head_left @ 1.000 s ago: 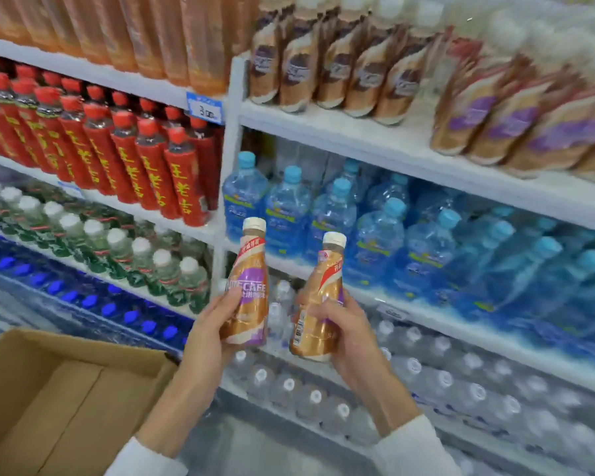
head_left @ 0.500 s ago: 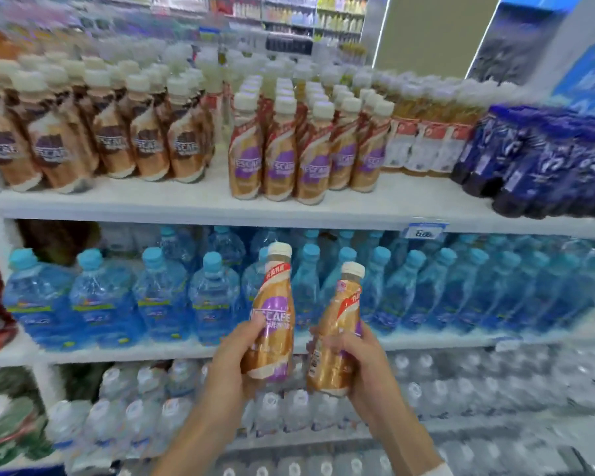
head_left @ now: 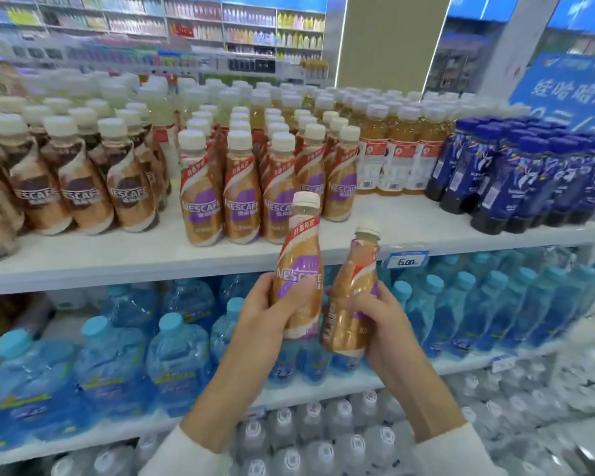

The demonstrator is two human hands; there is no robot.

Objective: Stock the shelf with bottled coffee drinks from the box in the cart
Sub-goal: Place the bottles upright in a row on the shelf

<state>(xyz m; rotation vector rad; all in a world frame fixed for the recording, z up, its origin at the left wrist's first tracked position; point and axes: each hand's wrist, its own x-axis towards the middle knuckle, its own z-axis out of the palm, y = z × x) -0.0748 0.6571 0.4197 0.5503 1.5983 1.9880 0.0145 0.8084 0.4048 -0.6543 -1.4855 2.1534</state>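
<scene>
At shelf front, head view: two coffee bottles held up before the lip of the top shelf [head_left: 426, 231], neither set down yet.
Left hand [head_left: 265, 310]: fingers and thumb wrapped round the lower body of the left bottle [head_left: 301, 255]; bottle upright, purple label facing the camera, cap overlapping the shelved row.
Right hand [head_left: 378, 321]: clamped round the lower half of the right bottle [head_left: 356, 290]; bottle tilted, cap leaning right, just beside the left bottle; contact between them cannot be told.
Shelved coffee [head_left: 241, 201]: matching purple-label bottles in rows on the top shelf, behind the held pair.
Neighbours: brown-label coffee bottles [head_left: 79, 190] to the left; amber drinks [head_left: 399, 156] and dark blue bottles [head_left: 516, 176] to the right.
Price tag [head_left: 406, 261]: on the shelf lip, just right of the right bottle's cap.
Below: blue water bottles [head_left: 176, 355]; clear bottles [head_left: 323, 438] one shelf lower.
</scene>
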